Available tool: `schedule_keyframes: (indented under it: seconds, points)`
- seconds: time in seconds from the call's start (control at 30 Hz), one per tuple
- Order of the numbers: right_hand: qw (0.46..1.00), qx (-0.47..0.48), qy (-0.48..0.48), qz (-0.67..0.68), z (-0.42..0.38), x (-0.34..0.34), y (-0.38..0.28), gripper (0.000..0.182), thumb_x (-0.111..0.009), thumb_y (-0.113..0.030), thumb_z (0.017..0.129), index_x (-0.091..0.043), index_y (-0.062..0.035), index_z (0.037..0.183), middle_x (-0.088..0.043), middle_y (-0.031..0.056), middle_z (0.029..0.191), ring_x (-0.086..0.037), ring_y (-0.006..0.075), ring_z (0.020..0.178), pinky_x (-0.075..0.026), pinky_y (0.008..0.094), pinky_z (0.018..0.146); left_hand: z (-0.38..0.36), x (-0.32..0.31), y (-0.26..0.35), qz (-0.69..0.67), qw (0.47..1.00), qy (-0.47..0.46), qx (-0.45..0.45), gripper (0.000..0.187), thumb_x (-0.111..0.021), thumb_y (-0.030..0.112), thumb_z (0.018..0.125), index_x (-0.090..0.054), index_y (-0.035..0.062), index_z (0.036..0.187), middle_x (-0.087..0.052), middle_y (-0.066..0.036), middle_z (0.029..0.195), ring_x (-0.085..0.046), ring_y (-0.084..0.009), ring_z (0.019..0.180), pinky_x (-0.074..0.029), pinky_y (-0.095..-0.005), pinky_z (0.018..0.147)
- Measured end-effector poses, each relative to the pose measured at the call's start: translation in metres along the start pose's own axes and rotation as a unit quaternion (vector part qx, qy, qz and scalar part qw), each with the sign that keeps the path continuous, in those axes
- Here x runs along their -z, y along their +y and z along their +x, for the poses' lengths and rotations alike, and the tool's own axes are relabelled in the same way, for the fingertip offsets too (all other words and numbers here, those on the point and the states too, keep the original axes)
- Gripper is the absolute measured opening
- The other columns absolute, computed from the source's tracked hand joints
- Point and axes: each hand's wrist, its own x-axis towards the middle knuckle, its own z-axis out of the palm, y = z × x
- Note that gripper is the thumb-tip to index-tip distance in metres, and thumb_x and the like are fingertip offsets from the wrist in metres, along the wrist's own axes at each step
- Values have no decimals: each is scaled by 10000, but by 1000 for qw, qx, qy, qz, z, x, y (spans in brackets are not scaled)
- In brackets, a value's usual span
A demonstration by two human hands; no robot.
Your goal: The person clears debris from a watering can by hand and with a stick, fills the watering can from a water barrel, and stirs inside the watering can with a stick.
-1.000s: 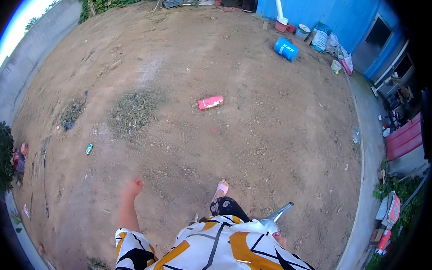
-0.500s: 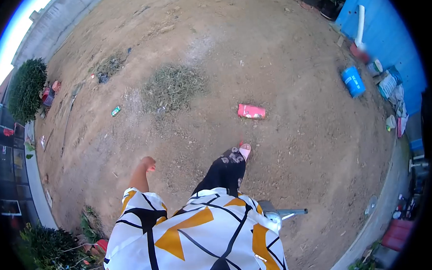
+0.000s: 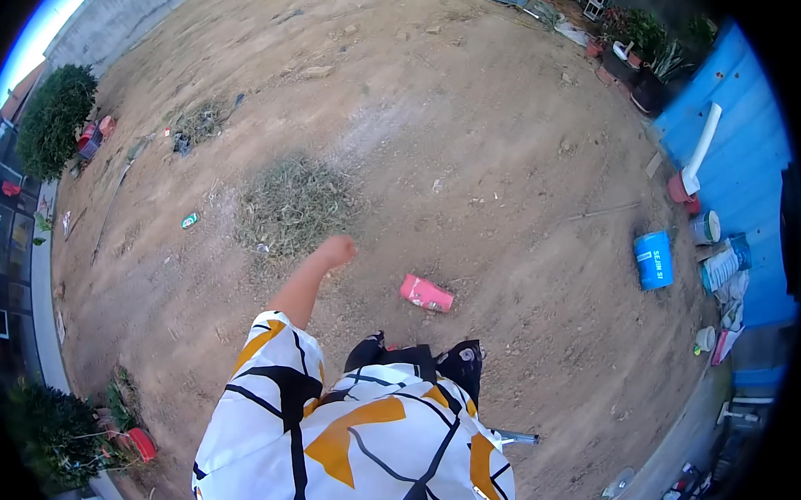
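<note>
My left hand (image 3: 336, 251) is stretched forward over the ground with its fingers curled closed, and no object shows in it. It is nearest to a patch of dry cut grass (image 3: 296, 205) and a pink cylindrical container (image 3: 427, 293) lying on its side on the soil. My right hand is out of view. Beside my right hip a grey metal bar (image 3: 519, 438) sticks out past the patterned shirt; what it belongs to, and whether it is held, is hidden.
Bare soil (image 3: 543, 244) stretches ahead. To the right, a blue bucket (image 3: 654, 260), a white tub (image 3: 705, 228) and sacks (image 3: 726, 267) line a blue metal wall (image 3: 744, 137). A green can (image 3: 189, 221) and a round bush (image 3: 57, 122) are on the left.
My left hand has swung forward and to the right. The pink container now appears lower and nearer my feet, and the view has shifted to show more of the right-hand wall.
</note>
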Motion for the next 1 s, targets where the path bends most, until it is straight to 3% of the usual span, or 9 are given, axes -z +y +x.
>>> schedule_keyframes:
  seconds: [0.2, 0.33, 0.47, 0.5, 0.53, 0.67, 0.77, 0.9, 1.0]
  points:
    - [1000, -11, 12, -10, 32, -153, -27, 148, -466, -122, 776, -440, -82, 636, -431, 0, 543, -478, 128, 509, -436, 304, 513, 106, 17, 64, -85, 995, 35, 40, 233, -534, 254, 762, -605, 65, 877, -620, -154, 850, -592, -313, 808, -465, -381, 717]
    - [999, -27, 19, 12, 61, -255, -62, 151, -468, -125, 777, -434, -87, 635, -430, 0, 539, -485, 131, 511, -442, 314, 517, 164, -4, 64, -88, 983, -8, 162, 217, -546, 247, 752, -614, 72, 861, -628, -134, 859, -597, -295, 809, -471, -372, 700]
    - [995, -48, 40, 77, 64, -318, -105, 154, -469, -128, 777, -429, -92, 633, -428, 1, 535, -491, 134, 512, -449, 324, 522, 209, -19, 45, 97, 959, -264, 34, 211, -578, 198, 734, -609, 31, 861, -627, -120, 798, -610, -256, 730, -501, -345, 638]
    - [993, -49, 44, 100, 61, -327, -114, 155, -470, -128, 777, -427, -93, 633, -427, 1, 534, -493, 135, 513, -450, 327, 523, 215, 0, 76, -44, 960, -209, 183, 202, -578, 176, 744, -601, 25, 876, -619, -112, 779, -611, -239, 689, -503, -340, 601]
    - [990, -49, 51, 125, 58, -336, -120, 156, -470, -129, 778, -426, -95, 633, -427, 1, 533, -495, 136, 513, -452, 329, 524, 217, 23, 115, -178, 916, -154, 325, 193, -577, 155, 754, -593, 19, 891, -612, -104, 760, -612, -222, 648, -505, -335, 564]
    - [971, -32, 70, 227, 38, -377, -126, 159, -472, -132, 778, -420, -100, 631, -425, 2, 529, -501, 139, 515, -459, 339, 528, 286, 47, 123, -225, 917, -96, 315, 205, -536, 154, 793, -563, 56, 971, -620, -65, 777, -618, -192, 628, -487, -342, 514]
    - [957, 9, 52, 284, 11, -447, -114, 169, -463, -121, 774, -408, -96, 617, -439, 2, 526, -509, 138, 517, -471, 330, 546, 357, 67, 136, -151, 922, -141, 326, 213, -495, 174, 818, -547, 92, 1007, -623, -58, 772, -616, -178, 623, -460, -343, 499]
    - [982, 112, -82, 126, 9, -544, -109, 195, -443, -157, 800, -400, -111, 616, -443, -4, 518, -493, 125, 497, -463, 297, 538, 482, 47, 114, -181, 901, -184, 350, 201, -481, 205, 828, -543, 101, 988, -628, -53, 762, -617, -167, 611, -414, -355, 467]
    - [966, 61, 55, 245, -32, -655, -104, 192, -427, -187, 811, -421, -117, 632, -448, -16, 530, -490, 113, 507, -454, 283, 525, 570, 63, 155, -179, 922, -161, 304, 197, -498, 203, 821, -541, 83, 971, -620, -52, 741, -609, -177, 586, -424, -363, 465]
